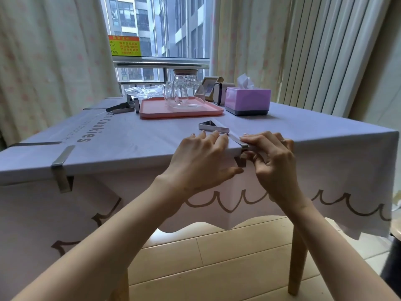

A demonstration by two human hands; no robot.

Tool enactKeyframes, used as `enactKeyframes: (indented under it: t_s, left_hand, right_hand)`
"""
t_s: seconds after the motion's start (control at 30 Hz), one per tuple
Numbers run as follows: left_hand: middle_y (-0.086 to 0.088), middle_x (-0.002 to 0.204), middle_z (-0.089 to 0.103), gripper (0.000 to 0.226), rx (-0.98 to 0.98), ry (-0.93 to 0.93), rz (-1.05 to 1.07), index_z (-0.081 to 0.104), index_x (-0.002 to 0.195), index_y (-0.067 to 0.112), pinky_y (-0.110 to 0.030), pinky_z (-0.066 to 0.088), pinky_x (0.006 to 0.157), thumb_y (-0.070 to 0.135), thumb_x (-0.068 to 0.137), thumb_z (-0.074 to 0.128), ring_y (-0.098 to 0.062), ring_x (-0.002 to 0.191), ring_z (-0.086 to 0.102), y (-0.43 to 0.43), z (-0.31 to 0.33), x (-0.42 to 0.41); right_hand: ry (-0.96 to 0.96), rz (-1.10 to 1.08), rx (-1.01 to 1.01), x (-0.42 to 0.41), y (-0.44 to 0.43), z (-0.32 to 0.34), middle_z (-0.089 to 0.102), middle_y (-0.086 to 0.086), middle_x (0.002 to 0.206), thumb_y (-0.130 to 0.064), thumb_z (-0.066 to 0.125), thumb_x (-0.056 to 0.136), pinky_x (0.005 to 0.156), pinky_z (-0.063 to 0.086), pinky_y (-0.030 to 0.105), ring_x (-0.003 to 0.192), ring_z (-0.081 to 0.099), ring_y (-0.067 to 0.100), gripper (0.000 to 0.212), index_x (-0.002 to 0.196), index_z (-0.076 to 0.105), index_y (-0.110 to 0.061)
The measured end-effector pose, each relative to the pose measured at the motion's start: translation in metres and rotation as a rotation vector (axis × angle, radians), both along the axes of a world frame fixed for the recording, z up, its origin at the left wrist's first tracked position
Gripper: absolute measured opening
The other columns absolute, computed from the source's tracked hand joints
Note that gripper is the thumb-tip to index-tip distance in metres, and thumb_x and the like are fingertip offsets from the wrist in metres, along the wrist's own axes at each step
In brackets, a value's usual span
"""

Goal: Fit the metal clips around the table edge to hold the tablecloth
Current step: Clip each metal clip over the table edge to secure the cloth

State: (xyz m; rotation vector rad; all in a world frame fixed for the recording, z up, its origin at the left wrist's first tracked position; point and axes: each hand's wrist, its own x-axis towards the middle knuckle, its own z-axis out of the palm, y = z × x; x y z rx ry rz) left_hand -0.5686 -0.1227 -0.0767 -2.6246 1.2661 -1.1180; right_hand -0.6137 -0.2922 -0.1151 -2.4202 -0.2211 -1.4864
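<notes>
A metal clip (238, 141) sits over the near table edge, its top arm on the lilac tablecloth (130, 137) and its lower end below the edge. My right hand (273, 161) pinches this clip from the right, fingers above and thumb below. My left hand (201, 159) lies flat on the cloth just left of the clip, thumb under the edge. A loose clip (213, 127) rests on the table right behind my hands. Another clip (61, 166) grips the near edge at the left. One more clip (36, 144) holds the left edge.
A pink tray (156, 109) with a glass teapot (184, 90) stands at the back. A purple tissue box (247, 101) is to its right. Several loose clips (123, 107) lie at the back left. Curtains hang around the window behind, and a wooden table leg (298, 257) stands lower right.
</notes>
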Motion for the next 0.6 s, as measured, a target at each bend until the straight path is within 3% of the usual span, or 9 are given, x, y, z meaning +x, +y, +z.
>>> enactKeyframes:
  t_s: [0.1,0.2,0.33,0.5,0.6]
  left_hand:
    - [-0.007,0.113,0.064,0.072,-0.046,-0.009,0.043,0.057,0.114,0.011,-0.034,0.047,0.074,0.071,0.079,0.043,-0.026,0.096,0.061,-0.0061,-0.0028,-0.0022]
    - [-0.009,0.108,0.066,0.069,-0.085,-0.02,0.051,0.059,0.108,0.009,-0.034,0.047,0.071,0.068,0.08,0.036,-0.027,0.09,0.062,-0.0093,-0.0044,-0.002]
    - [-0.008,0.1,0.068,0.069,-0.072,-0.057,0.019,0.061,0.101,0.01,-0.032,0.046,0.065,0.069,0.08,0.033,-0.026,0.082,0.063,-0.0076,-0.0057,0.002]
    - [-0.009,0.096,0.068,0.064,-0.052,-0.067,-0.013,0.061,0.1,0.009,-0.033,0.049,0.063,0.067,0.083,0.042,-0.026,0.079,0.064,-0.0074,-0.0069,0.0061]
    - [-0.013,0.104,0.067,0.072,-0.031,0.018,0.019,0.06,0.105,0.007,-0.038,0.054,0.069,0.068,0.084,0.029,-0.029,0.086,0.065,-0.0087,-0.0064,0.0062]
  right_hand:
    - [0.007,0.007,-0.008,-0.0003,-0.0011,0.0021,0.068,0.001,0.105,-0.022,0.046,0.082,0.077,0.025,0.024,0.096,0.054,0.016,0.032,0.105,0.066,-0.013]
    - [0.005,0.011,-0.013,0.001,-0.0009,0.0005,0.068,0.001,0.105,-0.018,0.054,0.081,0.078,0.025,0.023,0.096,0.053,0.013,0.028,0.105,0.066,-0.013]
    - [-0.006,0.033,-0.002,0.0009,-0.0006,-0.0007,0.067,0.001,0.105,-0.031,0.052,0.083,0.081,0.027,0.024,0.096,0.057,0.016,0.032,0.106,0.066,-0.013]
    - [-0.025,0.015,0.019,0.0045,0.0019,-0.0025,0.067,0.001,0.103,-0.041,0.053,0.087,0.082,0.026,0.023,0.096,0.055,0.015,0.035,0.103,0.067,-0.013]
    - [-0.029,0.001,0.041,0.0051,0.0049,-0.0018,0.067,0.003,0.101,-0.041,0.054,0.086,0.087,0.023,0.013,0.096,0.053,0.013,0.036,0.1,0.067,-0.011]
